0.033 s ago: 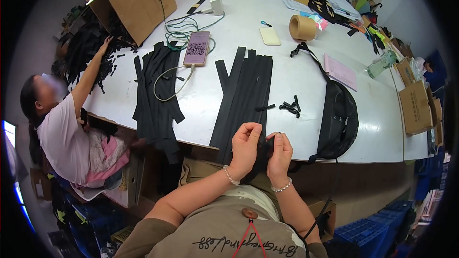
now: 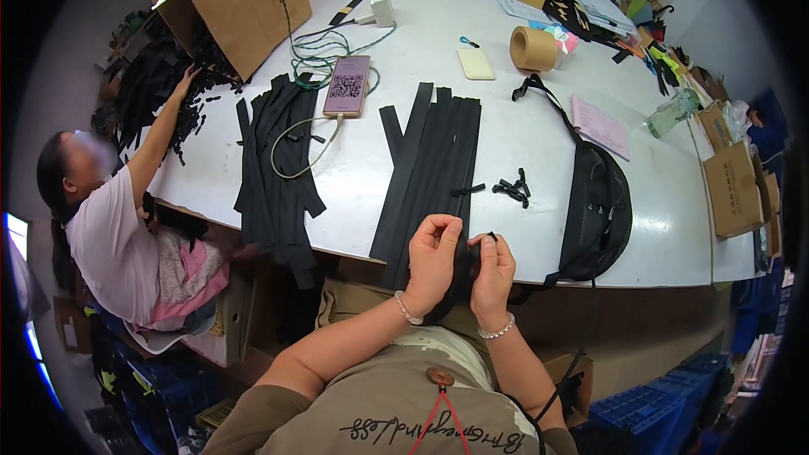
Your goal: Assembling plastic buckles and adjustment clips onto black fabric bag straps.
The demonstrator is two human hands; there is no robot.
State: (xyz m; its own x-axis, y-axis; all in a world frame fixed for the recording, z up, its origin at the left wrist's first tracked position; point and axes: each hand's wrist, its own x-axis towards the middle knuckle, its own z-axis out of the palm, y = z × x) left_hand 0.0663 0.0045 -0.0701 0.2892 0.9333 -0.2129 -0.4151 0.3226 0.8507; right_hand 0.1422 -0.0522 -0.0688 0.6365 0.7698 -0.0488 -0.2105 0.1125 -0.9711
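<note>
While your left hand point(image 2: 433, 257) and right hand point(image 2: 492, 274) clamp their fingers on one black strip point(image 2: 463, 278), seemingly unfinished, loose strips point(image 2: 438, 152) and small pieces point(image 2: 512, 190) lie on the table point(image 2: 539, 244).

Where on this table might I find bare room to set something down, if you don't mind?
Two patches look free: between the white charger and cardboard roll, beyond the cream pad; and right of the black bag, below the clear bottle. Crowding is worst leftward, around the cardboard box, phone and black heap; black strips occupy the front middle.
</note>
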